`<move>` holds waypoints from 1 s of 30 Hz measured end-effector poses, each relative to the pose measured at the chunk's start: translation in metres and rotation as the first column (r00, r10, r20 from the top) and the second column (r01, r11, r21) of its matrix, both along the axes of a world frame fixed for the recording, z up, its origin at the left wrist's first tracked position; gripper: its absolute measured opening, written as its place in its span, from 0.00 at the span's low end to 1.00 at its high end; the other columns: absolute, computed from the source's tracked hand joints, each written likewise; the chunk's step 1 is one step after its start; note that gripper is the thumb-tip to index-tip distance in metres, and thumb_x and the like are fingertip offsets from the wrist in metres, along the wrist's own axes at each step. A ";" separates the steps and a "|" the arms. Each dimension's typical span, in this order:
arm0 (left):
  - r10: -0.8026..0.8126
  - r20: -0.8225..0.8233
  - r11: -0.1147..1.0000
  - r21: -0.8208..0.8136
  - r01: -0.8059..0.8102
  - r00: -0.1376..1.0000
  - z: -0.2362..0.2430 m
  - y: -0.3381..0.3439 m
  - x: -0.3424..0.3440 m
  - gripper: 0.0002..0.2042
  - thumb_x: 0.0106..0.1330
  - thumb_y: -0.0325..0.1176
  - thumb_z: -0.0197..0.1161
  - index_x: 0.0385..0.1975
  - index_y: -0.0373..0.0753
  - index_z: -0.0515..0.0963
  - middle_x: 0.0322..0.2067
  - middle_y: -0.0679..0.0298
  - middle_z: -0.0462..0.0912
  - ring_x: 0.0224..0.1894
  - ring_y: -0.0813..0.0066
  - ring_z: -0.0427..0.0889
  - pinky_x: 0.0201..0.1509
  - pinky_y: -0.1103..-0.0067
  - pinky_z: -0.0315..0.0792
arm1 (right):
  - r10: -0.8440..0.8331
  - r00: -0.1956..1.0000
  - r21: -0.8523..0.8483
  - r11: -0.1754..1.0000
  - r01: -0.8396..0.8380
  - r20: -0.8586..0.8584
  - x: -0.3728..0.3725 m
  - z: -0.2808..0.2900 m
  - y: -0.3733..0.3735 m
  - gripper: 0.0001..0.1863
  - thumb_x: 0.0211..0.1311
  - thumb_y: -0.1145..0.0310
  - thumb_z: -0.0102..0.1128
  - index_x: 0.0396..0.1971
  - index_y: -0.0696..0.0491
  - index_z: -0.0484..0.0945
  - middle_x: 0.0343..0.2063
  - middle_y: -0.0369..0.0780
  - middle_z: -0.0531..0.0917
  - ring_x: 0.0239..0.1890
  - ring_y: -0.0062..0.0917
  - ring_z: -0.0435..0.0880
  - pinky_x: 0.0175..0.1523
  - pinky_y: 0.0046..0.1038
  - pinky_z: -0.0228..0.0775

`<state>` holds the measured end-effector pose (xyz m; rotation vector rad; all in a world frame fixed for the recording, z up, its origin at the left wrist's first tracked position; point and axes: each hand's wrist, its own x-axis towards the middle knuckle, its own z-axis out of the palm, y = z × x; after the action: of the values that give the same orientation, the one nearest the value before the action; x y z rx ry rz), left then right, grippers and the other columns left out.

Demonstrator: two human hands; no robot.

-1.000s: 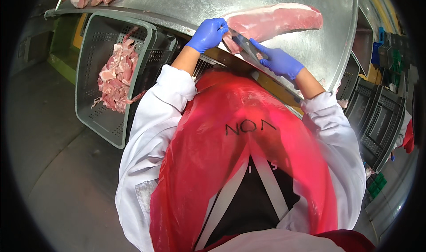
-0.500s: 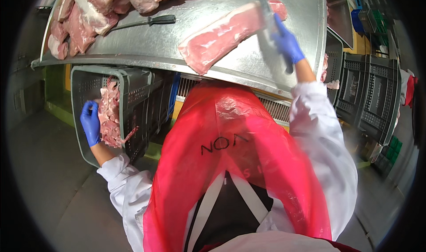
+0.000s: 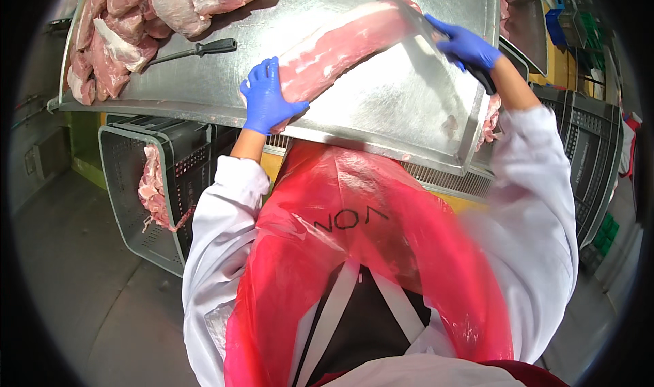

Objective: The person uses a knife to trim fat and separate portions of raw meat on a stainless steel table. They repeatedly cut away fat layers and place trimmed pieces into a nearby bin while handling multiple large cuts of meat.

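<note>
Long slab of pink meat lies on the metal table, in front of the wearer and clear of the pile of meat pieces at far left. Long axis runs aslant: near-left end by the table's front edge, far end up and to the right. Left hand is on the near-left end, fingers spread and thumb out to the right, resting on the meat rather than wrapped round it. Right hand is closed round a dark-handled knife, just beyond the far end. Blade points up and left from that fist, roughly square across the slab's axis; motion blur there, so cannot tell whether the edge touches or sits just above. Left hand is nearer the near end, right hand the far end.
</note>
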<state>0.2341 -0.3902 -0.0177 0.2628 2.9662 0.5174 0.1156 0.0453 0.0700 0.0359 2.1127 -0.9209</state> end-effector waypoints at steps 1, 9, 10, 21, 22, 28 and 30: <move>-0.003 0.017 0.997 -0.075 0.005 1.000 0.000 0.009 -0.005 0.58 0.37 0.57 0.79 0.69 0.33 0.60 0.65 0.44 0.67 0.67 0.45 0.66 0.69 0.55 0.60 | -0.055 0.998 -0.042 0.998 0.056 0.024 0.010 0.000 0.005 0.41 0.65 0.73 0.52 0.77 0.38 0.51 0.20 0.35 0.75 0.15 0.17 0.72 0.19 0.23 0.69; -0.149 -0.029 0.989 0.017 0.149 0.988 -0.024 0.005 -0.025 0.58 0.34 0.56 0.77 0.68 0.33 0.61 0.63 0.46 0.68 0.66 0.47 0.66 0.68 0.55 0.58 | -0.217 0.970 -0.125 0.971 0.203 -0.106 -0.008 -0.050 -0.029 0.38 0.67 0.69 0.55 0.76 0.41 0.56 0.24 0.34 0.77 0.16 0.15 0.72 0.19 0.20 0.68; -0.125 -0.023 0.992 0.026 0.125 0.992 -0.022 0.003 -0.024 0.57 0.34 0.56 0.77 0.68 0.33 0.61 0.63 0.47 0.69 0.66 0.47 0.66 0.68 0.55 0.58 | -0.239 0.971 -0.113 0.965 0.237 0.003 0.007 -0.024 -0.032 0.37 0.68 0.69 0.55 0.76 0.41 0.56 0.25 0.34 0.78 0.17 0.15 0.73 0.20 0.20 0.69; -0.142 0.037 0.990 0.026 0.141 0.989 -0.012 0.012 -0.033 0.49 0.41 0.57 0.77 0.62 0.33 0.67 0.58 0.49 0.72 0.62 0.49 0.69 0.63 0.55 0.62 | -0.543 0.805 -0.096 0.812 0.576 0.238 0.103 0.033 -0.088 0.39 0.70 0.73 0.54 0.77 0.41 0.51 0.22 0.33 0.75 0.15 0.16 0.72 0.18 0.21 0.68; -0.154 0.093 0.987 0.064 0.149 0.984 -0.005 0.018 -0.047 0.47 0.44 0.58 0.76 0.60 0.32 0.68 0.56 0.48 0.73 0.60 0.49 0.71 0.62 0.56 0.65 | -0.556 0.795 -0.116 0.797 0.593 0.241 0.117 0.045 -0.083 0.38 0.70 0.74 0.54 0.77 0.40 0.51 0.22 0.33 0.76 0.15 0.16 0.72 0.17 0.21 0.68; -0.287 -0.025 0.926 0.250 0.284 0.958 -0.002 0.156 -0.174 0.34 0.57 0.62 0.66 0.48 0.33 0.77 0.47 0.48 0.80 0.52 0.51 0.79 0.57 0.62 0.73 | -0.756 0.654 -0.267 0.626 0.733 0.026 0.114 0.042 -0.041 0.41 0.70 0.75 0.56 0.78 0.38 0.50 0.25 0.33 0.76 0.18 0.16 0.74 0.18 0.20 0.67; -0.325 0.179 0.936 0.200 0.289 0.929 -0.008 0.191 -0.208 0.30 0.63 0.58 0.60 0.49 0.33 0.78 0.50 0.47 0.80 0.55 0.50 0.79 0.58 0.62 0.73 | -0.839 0.542 -0.354 0.520 0.777 -0.043 0.102 0.024 -0.047 0.38 0.70 0.73 0.53 0.77 0.39 0.53 0.27 0.30 0.74 0.20 0.14 0.71 0.19 0.18 0.63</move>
<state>0.0258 -0.1990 -0.0257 0.6377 2.6099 0.7072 0.2176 -0.0017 0.0935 0.9039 2.0948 -1.8710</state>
